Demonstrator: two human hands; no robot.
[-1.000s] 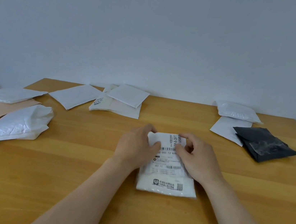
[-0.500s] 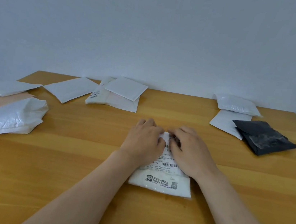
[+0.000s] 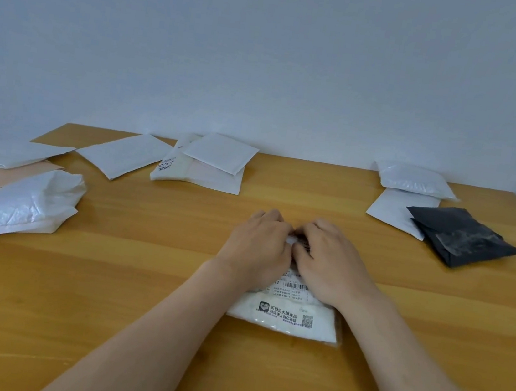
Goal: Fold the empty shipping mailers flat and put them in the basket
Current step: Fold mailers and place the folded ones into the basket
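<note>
My left grip [image 3: 256,244] and right grip [image 3: 329,264] press palm-down on the labelled mailer [image 3: 283,320], midway along the surface's [image 3: 104,306] front edge. Whether fingertips hook its far edge, I cannot tell. I should smooth outward to push the air out. A second ago my fingers pinched its far end; now they cover it.

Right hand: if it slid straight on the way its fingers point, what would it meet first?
Probably the left hand: the right hand angles forward-left over the labelled mailer, and both sets of fingers nearly meet there. Whether they touch is unclear.
</note>
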